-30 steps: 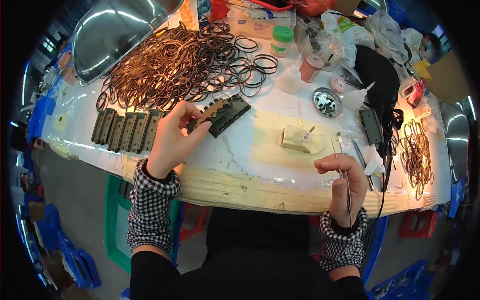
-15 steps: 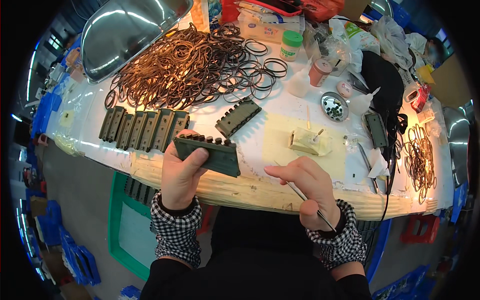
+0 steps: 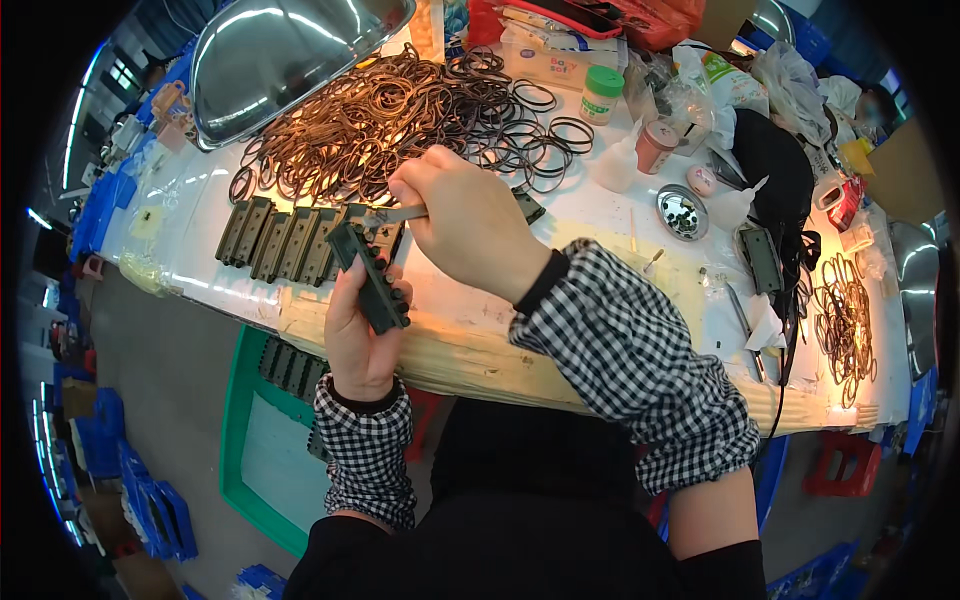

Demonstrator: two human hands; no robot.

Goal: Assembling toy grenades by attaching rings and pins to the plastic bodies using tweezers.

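Note:
My left hand point(image 3: 360, 350) grips a dark green rectangular block point(image 3: 366, 275) with round black knobs along one edge, tilted lengthwise away from me. A slim metal tool point(image 3: 397, 214) is pinched in my right hand point(image 3: 470, 220), reaching the block's far end. Whether the tip touches cannot be made out. Just beyond the left hand stands a row of similar green blocks point(image 3: 282, 242) on the table. Another block point(image 3: 528, 205) is mostly hidden behind my right hand.
A tangled heap of brown bands point(image 3: 350, 120) lies behind the blocks, near a shiny metal lamp hood point(image 3: 290, 65). To the right are a round dish point(image 3: 662, 208) of small dark pieces, a green-capped jar point(image 3: 601, 95) and black cables point(image 3: 800, 245). A green tray point(image 3: 235, 440) sits below the table edge.
My right hand has swung left and away from me, bringing the metal tool to the block. The left hand has turned the block from sideways to lengthwise. The view has shifted slightly.

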